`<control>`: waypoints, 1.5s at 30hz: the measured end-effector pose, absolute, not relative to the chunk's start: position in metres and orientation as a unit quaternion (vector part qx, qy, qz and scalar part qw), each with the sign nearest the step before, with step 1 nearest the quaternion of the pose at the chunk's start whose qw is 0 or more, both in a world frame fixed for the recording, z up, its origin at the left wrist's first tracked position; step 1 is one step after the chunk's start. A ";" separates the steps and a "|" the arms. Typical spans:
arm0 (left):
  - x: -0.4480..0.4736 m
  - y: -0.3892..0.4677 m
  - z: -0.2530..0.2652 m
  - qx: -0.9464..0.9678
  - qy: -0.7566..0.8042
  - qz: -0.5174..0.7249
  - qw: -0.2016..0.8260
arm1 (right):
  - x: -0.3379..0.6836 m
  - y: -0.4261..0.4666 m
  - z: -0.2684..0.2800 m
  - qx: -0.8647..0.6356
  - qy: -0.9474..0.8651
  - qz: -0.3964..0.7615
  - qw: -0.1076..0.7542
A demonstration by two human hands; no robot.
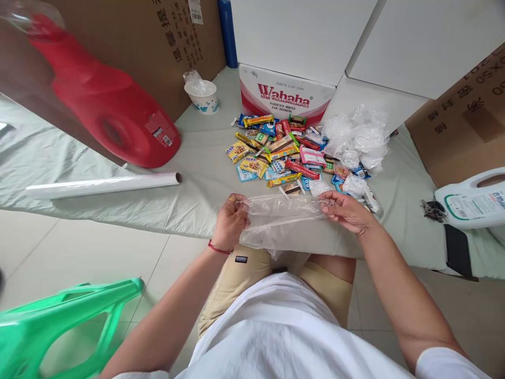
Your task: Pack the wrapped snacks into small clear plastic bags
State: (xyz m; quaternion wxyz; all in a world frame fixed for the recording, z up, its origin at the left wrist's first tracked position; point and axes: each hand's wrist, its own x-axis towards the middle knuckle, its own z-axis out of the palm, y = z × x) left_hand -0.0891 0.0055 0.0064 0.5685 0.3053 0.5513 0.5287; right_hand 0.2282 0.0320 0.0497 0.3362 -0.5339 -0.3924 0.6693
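Note:
A clear plastic bag [282,216] is stretched between my two hands, over the front edge of the bed-like surface. My left hand [231,221] pinches one end of it, fingers closed. On the other end, the thumb and fingers of my right hand [347,210] are closed as well. Just beyond the bag lies a heap of small wrapped snacks [280,150] in yellow, red, blue and pink packets. Crumpled clear plastic bags [357,137] are piled at the heap's right side, and a smaller crumpled bag [355,185] lies nearer my right hand.
Left are a red jug [114,105], a white film roll [106,184] and a paper cup [203,97]. A Wahaha carton [284,92] and white boxes [300,37] stand behind. Right are a white bottle [473,200] and a black phone [457,250]. A green stool [71,310] stands below left.

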 end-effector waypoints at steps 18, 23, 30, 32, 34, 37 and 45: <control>-0.102 0.018 -0.012 0.277 0.606 0.490 0.562 | 0.173 -0.005 0.035 -0.395 -0.900 0.184 0.025; -0.128 0.017 -0.019 0.278 0.633 0.477 0.543 | 0.210 -0.044 0.008 -0.407 -0.883 0.194 0.133; -0.128 -0.002 0.020 0.537 0.651 0.531 0.081 | 0.219 -0.075 0.006 -0.448 -0.856 0.168 0.196; -0.114 -0.004 0.030 0.689 0.542 0.477 0.063 | 0.216 -0.076 0.007 -0.447 -0.856 0.171 0.197; -0.099 -0.001 0.026 0.791 0.476 0.374 0.087 | 0.216 -0.081 0.006 -0.448 -0.855 0.180 0.189; -0.087 0.011 0.000 0.808 0.537 0.230 0.078 | 0.227 -0.096 0.005 -0.463 -0.846 0.227 0.140; -0.094 0.003 -0.039 0.829 0.545 0.101 0.068 | 0.255 -0.047 0.055 -0.512 -0.779 0.318 0.172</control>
